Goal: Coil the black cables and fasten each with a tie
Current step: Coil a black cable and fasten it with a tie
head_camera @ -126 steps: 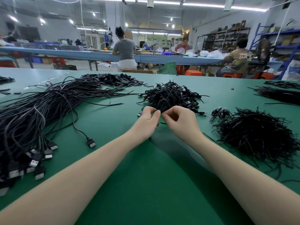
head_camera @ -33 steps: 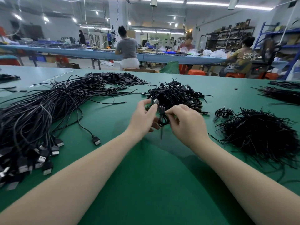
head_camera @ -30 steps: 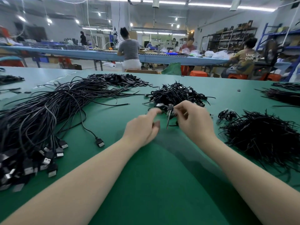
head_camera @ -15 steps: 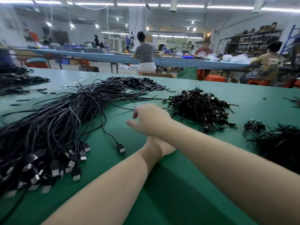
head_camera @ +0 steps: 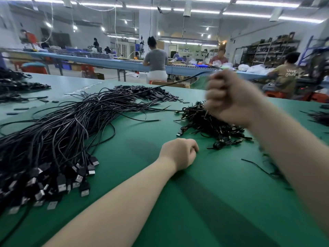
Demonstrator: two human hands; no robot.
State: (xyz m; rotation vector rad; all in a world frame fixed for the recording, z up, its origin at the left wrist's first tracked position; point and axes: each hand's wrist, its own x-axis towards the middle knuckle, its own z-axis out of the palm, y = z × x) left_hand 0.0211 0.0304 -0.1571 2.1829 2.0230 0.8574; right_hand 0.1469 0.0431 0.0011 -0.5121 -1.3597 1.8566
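- The black cable (head_camera: 170, 84) you'd grabbed was thin and matte, stretched taut from the big loose bundle (head_camera: 58, 132) on the left, rising up to your raised right hand (head_camera: 231, 97).
- That right hand was a motion-blurred fist, fingers curled round the cable's end, up above the pile of coiled cables (head_camera: 210, 123).
- Your left hand (head_camera: 179, 152) sat on the green table (head_camera: 204, 202), fingers curled under; couldn't tell if it held anything.
- The bundle's USB plugs (head_camera: 62, 180) fanned out at the near-left; loose ties (head_camera: 272, 168) lay partly hidden behind your right arm.
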